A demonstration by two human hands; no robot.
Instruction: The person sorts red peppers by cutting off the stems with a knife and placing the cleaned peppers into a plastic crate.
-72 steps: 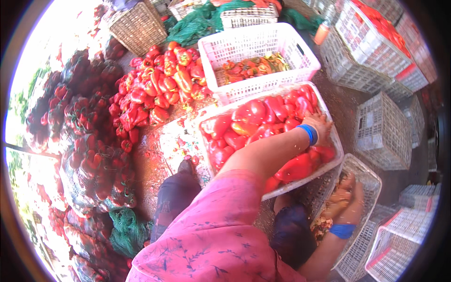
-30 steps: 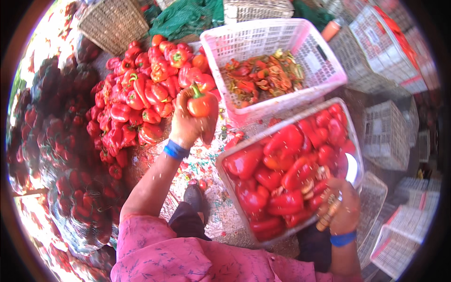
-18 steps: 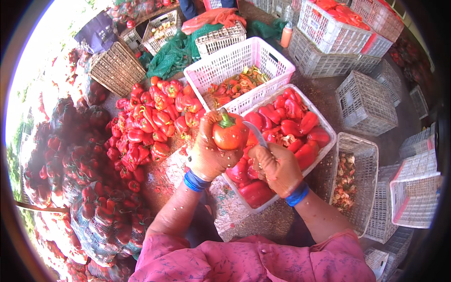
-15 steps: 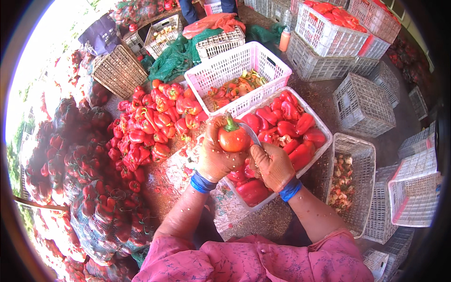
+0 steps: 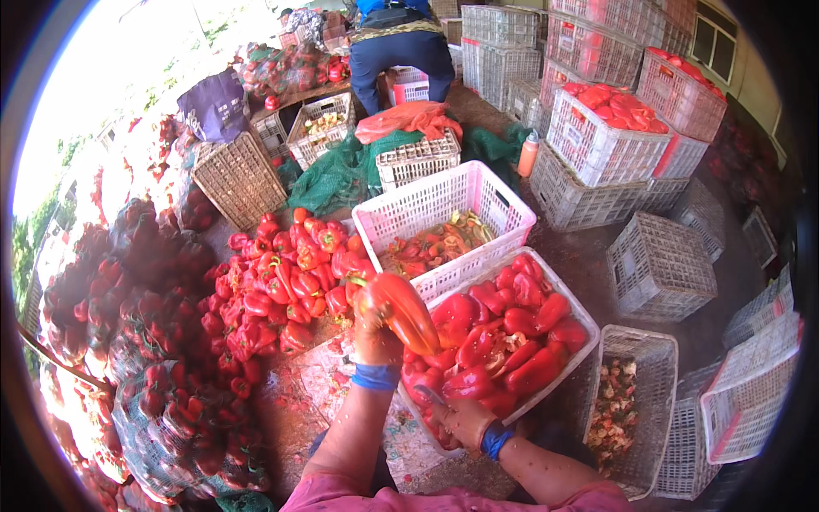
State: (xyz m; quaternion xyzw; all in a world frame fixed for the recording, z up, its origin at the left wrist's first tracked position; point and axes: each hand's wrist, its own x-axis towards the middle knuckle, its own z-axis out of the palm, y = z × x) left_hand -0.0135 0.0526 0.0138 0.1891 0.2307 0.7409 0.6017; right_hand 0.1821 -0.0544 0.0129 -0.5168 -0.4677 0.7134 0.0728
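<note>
A large red bell pepper with a green stem is in my left hand, fingers closed around it. It is raised over the near-left edge of a white crate full of glossy red peppers. Lower down, my right hand is closed on a knife whose short metal blade points up and left; its handle is hidden in the palm. This hand is over the crate's near end. Both hands wear orange-tan gloves with blue bands at the wrists.
A pile of red peppers lies to the left, beside filled net bags. Beyond the pepper crate stands a white crate with pepper scraps. A grey crate of trimmings is at right, near stacked crates. Another person bends at the back.
My hands have parted: the left lifts the pepper, now tilted with its long side showing, while the right has dropped lower with the knife. The view has tipped up, showing more background.
</note>
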